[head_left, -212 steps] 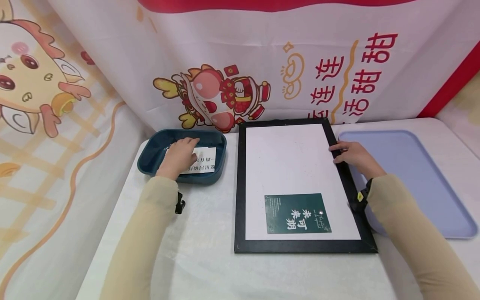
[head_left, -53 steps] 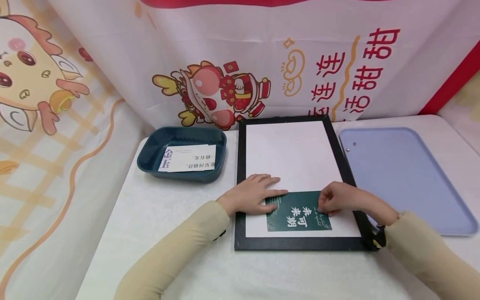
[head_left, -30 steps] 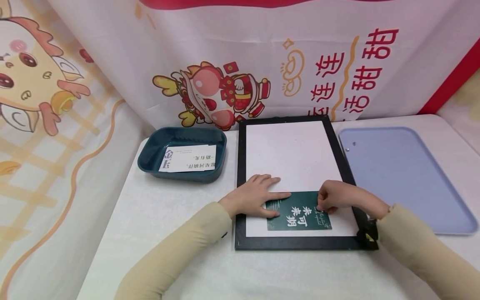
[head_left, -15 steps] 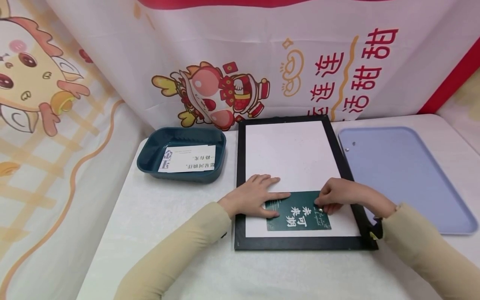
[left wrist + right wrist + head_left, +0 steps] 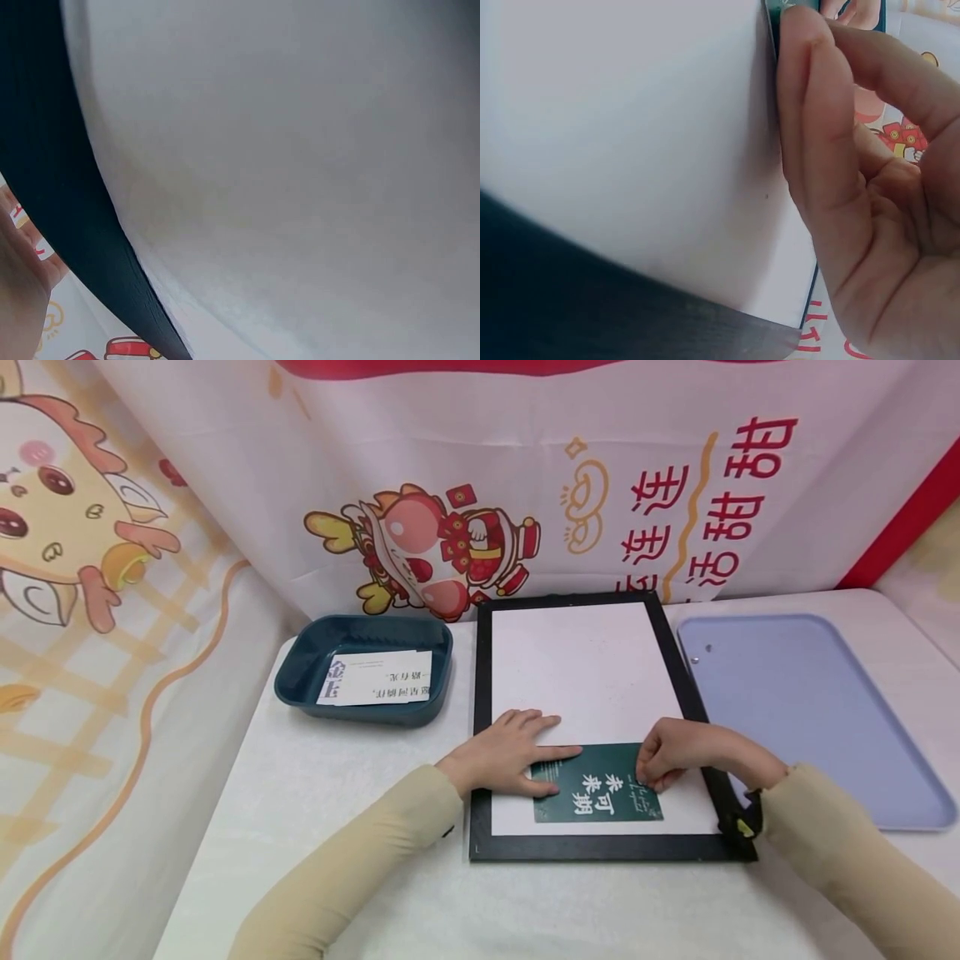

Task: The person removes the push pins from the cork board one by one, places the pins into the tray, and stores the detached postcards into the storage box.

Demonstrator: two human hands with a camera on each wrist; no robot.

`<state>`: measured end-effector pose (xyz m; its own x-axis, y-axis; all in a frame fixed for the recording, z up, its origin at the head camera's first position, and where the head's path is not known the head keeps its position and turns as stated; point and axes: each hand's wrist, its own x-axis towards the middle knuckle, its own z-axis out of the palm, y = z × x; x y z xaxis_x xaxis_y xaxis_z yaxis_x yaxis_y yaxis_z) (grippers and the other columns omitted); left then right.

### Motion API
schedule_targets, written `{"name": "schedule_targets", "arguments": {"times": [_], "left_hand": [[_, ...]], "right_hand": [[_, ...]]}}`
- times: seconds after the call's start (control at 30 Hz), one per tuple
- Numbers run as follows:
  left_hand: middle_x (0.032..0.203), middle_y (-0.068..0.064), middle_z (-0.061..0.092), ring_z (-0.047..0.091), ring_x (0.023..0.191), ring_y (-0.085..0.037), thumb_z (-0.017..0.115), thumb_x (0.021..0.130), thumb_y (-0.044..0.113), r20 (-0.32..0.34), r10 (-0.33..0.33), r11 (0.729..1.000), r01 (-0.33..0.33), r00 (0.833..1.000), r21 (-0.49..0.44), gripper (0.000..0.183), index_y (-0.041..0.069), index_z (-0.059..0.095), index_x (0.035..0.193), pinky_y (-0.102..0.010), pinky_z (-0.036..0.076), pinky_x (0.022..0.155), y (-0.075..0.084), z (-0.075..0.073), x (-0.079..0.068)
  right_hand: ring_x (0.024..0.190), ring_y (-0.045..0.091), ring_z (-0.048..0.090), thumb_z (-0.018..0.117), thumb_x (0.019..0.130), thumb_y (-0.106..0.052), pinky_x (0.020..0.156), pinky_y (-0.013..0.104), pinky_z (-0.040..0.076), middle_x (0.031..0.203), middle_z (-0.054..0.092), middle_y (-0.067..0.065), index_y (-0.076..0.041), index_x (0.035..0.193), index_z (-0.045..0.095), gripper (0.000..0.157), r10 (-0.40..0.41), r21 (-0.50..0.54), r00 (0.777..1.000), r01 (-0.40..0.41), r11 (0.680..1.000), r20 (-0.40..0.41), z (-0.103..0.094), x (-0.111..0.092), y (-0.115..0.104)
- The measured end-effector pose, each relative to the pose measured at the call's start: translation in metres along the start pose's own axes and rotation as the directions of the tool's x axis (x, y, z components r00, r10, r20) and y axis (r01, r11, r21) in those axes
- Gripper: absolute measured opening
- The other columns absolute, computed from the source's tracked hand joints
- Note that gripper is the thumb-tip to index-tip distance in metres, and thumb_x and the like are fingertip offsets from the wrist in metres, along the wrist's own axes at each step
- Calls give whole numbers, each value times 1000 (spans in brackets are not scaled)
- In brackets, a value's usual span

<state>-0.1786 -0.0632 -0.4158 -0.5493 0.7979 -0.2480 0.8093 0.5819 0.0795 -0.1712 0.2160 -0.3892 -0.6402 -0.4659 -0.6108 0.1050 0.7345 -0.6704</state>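
A dark green card (image 5: 600, 793) with white characters lies on the lower part of a white board (image 5: 577, 677) with a black frame. My left hand (image 5: 506, 756) is spread flat, index finger and thumb over the card's left end. My right hand (image 5: 678, 752) has its fingertips together at the card's right end, pinching a small silver thumbtack, which the fingers now hide. In the right wrist view the curled fingers (image 5: 829, 135) reach the green card's edge. The left wrist view shows mostly the tablecloth and the frame (image 5: 75, 172), with part of the left hand beyond.
Left of the board stands a dark teal basin (image 5: 300, 677) holding white cards (image 5: 375, 677) with printed characters. A pale blue tray (image 5: 817, 718) lies on the right, with two small metallic pieces (image 5: 694, 660) near its upper left corner. A printed cloth hangs behind the table.
My left hand has left the basin, my right hand the frame's edge; both came onto the green card. Over the last half second, the right fingertips shifted and covered the silver tack.
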Motion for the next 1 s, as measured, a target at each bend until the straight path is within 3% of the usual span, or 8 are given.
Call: {"name": "schedule_targets", "arguments": {"times": [0.4, 0.67, 0.87, 1.0], "left_hand": [[160, -4, 21, 26, 145, -29, 43, 90, 66, -2, 3, 1000, -3, 1000, 14, 64, 46, 23, 148, -47, 24, 118, 0, -1, 0], [160, -4, 21, 26, 145, -29, 42, 90, 66, -1, 5, 1000, -5, 1000, 15, 64, 46, 23, 148, -47, 24, 118, 0, -1, -1], [160, -4, 22, 26, 144, -29, 42, 90, 66, -3, 5, 1000, -5, 1000, 5, 64, 46, 23, 148, -47, 24, 118, 0, 0, 0], [160, -4, 21, 26, 145, -29, 41, 90, 67, 0, 3, 1000, -3, 1000, 3, 65, 46, 22, 148, -48, 24, 118, 0, 0, 0]], "right_hand": [[61, 4, 60, 61, 85, -7, 61, 20, 51, 64, 66, -3, 2, 86, 72, 14, 25, 61, 998, -28, 998, 53, -6, 1, 6], [64, 4, 61, 60, 87, -9, 61, 19, 51, 68, 68, -3, 3, 88, 70, 15, -9, 105, 996, 0, 994, 85, -10, -1, 4], [74, 7, 65, 59, 92, -16, 69, 22, 56, 85, 71, 2, 6, 105, 66, 26, -83, 175, 996, 79, 981, 18, -18, -1, 5], [77, 6, 66, 62, 92, -22, 71, 22, 57, 91, 73, 4, 5, 115, 65, 36, -76, 178, 996, 84, 980, -50, -25, -1, 6]]}}
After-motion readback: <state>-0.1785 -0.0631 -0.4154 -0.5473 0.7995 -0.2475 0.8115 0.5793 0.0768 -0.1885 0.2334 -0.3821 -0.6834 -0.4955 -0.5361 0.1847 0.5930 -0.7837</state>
